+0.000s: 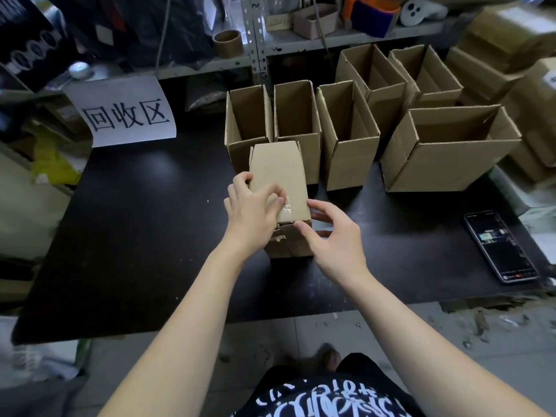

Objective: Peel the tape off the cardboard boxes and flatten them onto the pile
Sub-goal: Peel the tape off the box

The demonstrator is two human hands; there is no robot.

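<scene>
A small brown cardboard box [278, 176] lies on its side on the black table [135, 236], its taped end toward me. My left hand [251, 212] grips its left side, with thumb and forefinger pinching a crumpled scrap of clear tape [287, 206] on the top face. At the box's near right corner, my right hand [334, 239] holds the edge with thumb and curled fingers. Torn tape remnants [278, 237] show on the near end flaps.
Several open empty boxes [346, 133] stand in a row behind, with a larger one [448, 149] at the right. A phone [501, 246] lies at the table's right edge. A paper sign [126, 115] leans at the back left. Cluttered shelves rise behind.
</scene>
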